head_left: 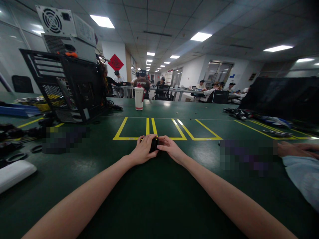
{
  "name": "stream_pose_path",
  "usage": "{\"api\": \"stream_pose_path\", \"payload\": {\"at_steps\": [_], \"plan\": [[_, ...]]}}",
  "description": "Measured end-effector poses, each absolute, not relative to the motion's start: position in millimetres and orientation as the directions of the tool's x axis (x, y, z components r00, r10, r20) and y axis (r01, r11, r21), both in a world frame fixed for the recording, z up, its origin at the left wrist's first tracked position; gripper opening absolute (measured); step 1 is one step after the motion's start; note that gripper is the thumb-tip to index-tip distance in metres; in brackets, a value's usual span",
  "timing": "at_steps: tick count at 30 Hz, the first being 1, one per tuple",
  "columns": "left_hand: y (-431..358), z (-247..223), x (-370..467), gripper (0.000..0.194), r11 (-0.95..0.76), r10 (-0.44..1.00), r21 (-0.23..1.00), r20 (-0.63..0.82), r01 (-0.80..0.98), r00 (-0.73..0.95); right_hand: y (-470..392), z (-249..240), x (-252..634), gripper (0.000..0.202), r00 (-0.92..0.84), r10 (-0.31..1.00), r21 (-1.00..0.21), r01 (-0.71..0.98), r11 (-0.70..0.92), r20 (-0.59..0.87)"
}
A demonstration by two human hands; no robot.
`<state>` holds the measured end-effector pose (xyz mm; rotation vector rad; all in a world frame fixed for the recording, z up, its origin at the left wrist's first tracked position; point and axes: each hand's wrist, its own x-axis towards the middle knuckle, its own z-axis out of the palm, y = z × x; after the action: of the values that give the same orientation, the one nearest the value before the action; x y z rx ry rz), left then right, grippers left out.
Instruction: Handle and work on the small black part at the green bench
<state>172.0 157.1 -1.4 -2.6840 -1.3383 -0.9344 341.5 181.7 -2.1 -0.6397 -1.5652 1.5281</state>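
A small black object [154, 145], dark and boxy, is between my two hands over the green table [159, 192]. Its exact kind is too dark to make out. My left hand [144, 148] wraps its fingers and thumb around the object from the left. From the right, my right hand [170, 148] pinches the object's right side with thumb and fingertips. Part of the object is hidden behind my left fingers. Just beyond my hands, yellow tape outlines [151, 127] mark the tabletop.
On the left stands a black computer case [74, 86] with power supplies [67, 23] on top. A white cup [139, 97] is at the back. A white object [16, 174] lies near left. At right are cables [239, 113], a dark screen [281, 99] and another person's sleeve [302, 177].
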Motion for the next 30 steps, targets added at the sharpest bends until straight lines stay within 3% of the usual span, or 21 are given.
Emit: {"api": "stream_pose_path", "payload": {"at_steps": [11, 21, 30], "plan": [[156.5, -1.5, 172.1, 0.054, -0.632, 0.736, 0.270, 0.502, 0.726, 0.454, 184.9, -3.7, 340.9, 0.036, -0.484, 0.858, -0.983, -0.141, 0.119, 0.173], [155.8, -0.6, 173.1, 0.053, -0.632, 0.734, 0.263, 0.506, 0.729, 0.454, 181.4, -3.0, 341.0, 0.027, -0.499, 0.831, -0.967, -0.183, 0.176, 0.246], [156.5, -1.6, 172.8, 0.054, -0.633, 0.733, 0.262, 0.507, 0.728, 0.455, 185.0, -4.7, 341.4, 0.035, -0.506, 0.838, -0.976, -0.175, 0.132, 0.204]]}}
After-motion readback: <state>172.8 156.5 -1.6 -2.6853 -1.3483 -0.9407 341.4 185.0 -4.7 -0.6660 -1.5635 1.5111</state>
